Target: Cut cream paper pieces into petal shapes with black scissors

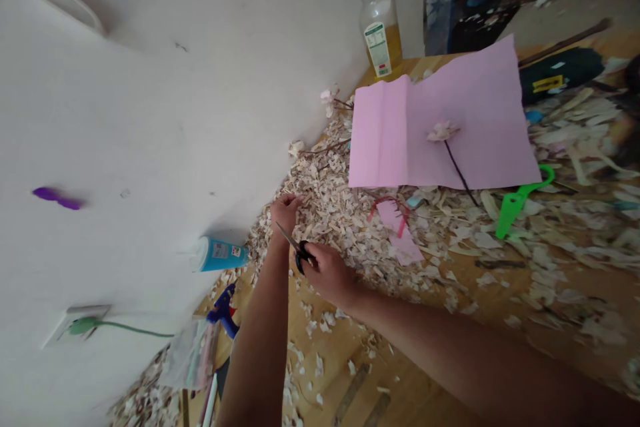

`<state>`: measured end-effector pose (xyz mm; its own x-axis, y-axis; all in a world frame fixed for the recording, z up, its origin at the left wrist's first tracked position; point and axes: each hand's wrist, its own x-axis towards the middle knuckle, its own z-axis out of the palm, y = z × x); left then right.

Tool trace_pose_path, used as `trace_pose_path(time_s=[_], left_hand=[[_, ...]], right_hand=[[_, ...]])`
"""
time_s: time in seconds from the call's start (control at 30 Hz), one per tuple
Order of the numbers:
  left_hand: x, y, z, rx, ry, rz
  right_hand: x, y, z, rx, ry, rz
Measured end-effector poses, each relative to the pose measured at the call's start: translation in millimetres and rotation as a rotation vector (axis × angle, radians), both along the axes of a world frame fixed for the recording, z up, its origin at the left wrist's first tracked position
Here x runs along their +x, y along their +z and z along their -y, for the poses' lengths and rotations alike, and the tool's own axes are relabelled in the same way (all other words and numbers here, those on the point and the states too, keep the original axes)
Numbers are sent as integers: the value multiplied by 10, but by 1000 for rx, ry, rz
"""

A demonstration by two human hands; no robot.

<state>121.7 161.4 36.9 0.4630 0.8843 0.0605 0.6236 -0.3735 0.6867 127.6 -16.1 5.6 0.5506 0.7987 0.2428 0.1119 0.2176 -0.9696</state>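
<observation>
The scissors (301, 255) are gripped in the right hand (330, 275), its fingers curled about the black handles, over the wooden table (400, 353). The blades are pointed at the left wrist, and in this view the tip is seen against it; whether skin is touched cannot be told. And the left hand (284, 212) is set at the edge of the pale scraps (330, 200), near the wall (225, 113), with thumb and fingers drawn narrow; whether a piece is pinched there cannot be told.

This moment is best handled, in judgement, with the blades closed and the tip turned away while the left fingers are among the scraps. Thin pieces like these are likely to be crumpled by a hard squeeze, so a light pinch at one edge is called for. Forearms are better kept uncrossed by the blades, too.

Room is also to be minded: the blue bottle (226, 255) and the glue gun (223, 310) are found beside the left forearm, easily knocked by an elbow. Across the scraps, the flower (443, 131) is laid on the pink sheet (379, 137), well apart from both hands.
</observation>
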Motion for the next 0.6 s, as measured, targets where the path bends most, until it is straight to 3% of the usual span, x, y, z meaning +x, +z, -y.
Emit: trace_pose_path(time_s=[0.17,0.27,0.43,0.53,0.6], left_hand=[[-90,-27,7,-126,49,119],[-209,-36,166,-216,48,288],[-657,-87,901,-171,212,615],[-892,-137,1309,-111,246,620],[-986,-191,1428,-116,252,576]], right_hand=[[-16,2,12,1,38,21],[13,-24,6,-26,46,22],[41,-147,-6,-72,-19,7],[16,-197,14,-23,43,-10],[-5,-205,32,34,117,-30]])
